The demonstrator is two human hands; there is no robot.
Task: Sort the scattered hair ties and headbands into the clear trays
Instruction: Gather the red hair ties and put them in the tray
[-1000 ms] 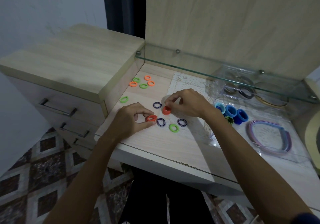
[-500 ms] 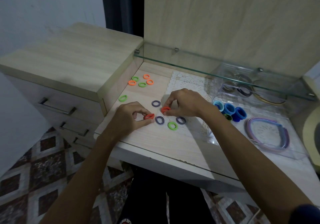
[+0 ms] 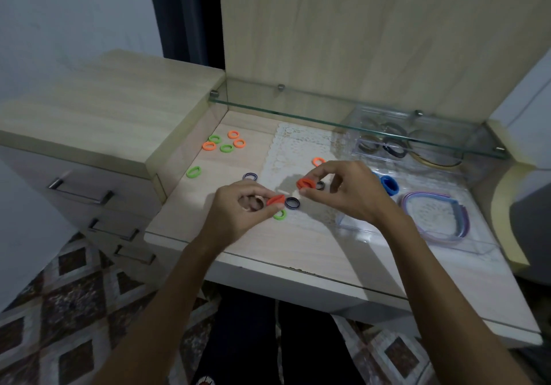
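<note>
My left hand [image 3: 238,211] pinches a red hair tie [image 3: 275,199] just above the desk. A second red hair tie [image 3: 306,183] is pinched in my right hand [image 3: 346,191], lifted a little higher. Dark navy ties [image 3: 292,202] and a green tie [image 3: 280,215] lie between and under my hands. More orange and green ties [image 3: 226,143] are scattered at the back left, one orange tie [image 3: 319,161] on the lace mat. The near clear tray [image 3: 417,235] holds blue ties [image 3: 389,185] and pastel headbands [image 3: 435,214]. A far clear tray [image 3: 387,146] holds darker headbands.
A glass shelf [image 3: 328,110] runs above the back of the desk over the far tray. A taller drawer unit [image 3: 89,122] stands at the left. A white lace mat [image 3: 295,152] lies under the trays. The desk's front edge [image 3: 298,274] is close to me.
Both hands have lifted their red ties off the desk and moved right. An orange tie on the lace mat is now uncovered.
</note>
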